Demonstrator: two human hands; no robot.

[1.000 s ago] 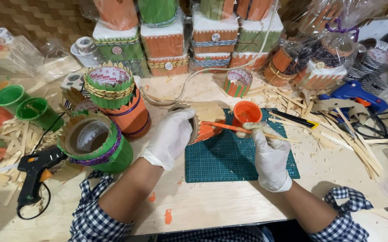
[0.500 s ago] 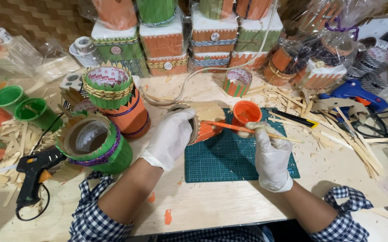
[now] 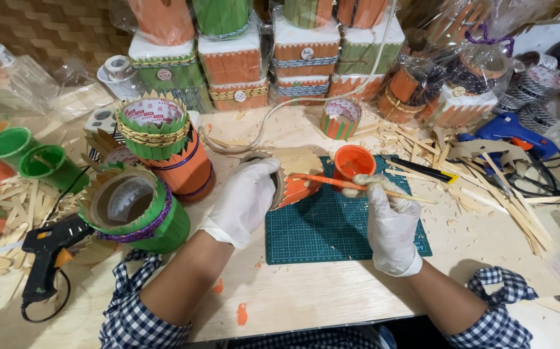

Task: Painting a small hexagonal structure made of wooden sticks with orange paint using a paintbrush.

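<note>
My left hand [image 3: 246,199], in a white glove, grips a round container [image 3: 296,176] clad in pointed wooden sticks, lying on its side over the green cutting mat [image 3: 332,232]. Part of the stick cladding is painted orange, the rest is bare wood. My right hand [image 3: 390,220], also gloved, holds a thin paintbrush [image 3: 351,185] whose orange-coated end rests on the painted sticks. A small orange paint cup [image 3: 353,161] stands on the mat just behind the brush.
Two decorated green and orange stick containers [image 3: 134,210] [image 3: 163,145] stand at left beside a black glue gun [image 3: 47,249]. Green cups [image 3: 31,158] sit far left. Finished boxes [image 3: 235,64] line the back. Loose sticks [image 3: 487,187] and a blue glue gun [image 3: 509,132] lie at right.
The brush has shifted slightly along the orange sticks. Both hands and the container stay in nearly the same place.
</note>
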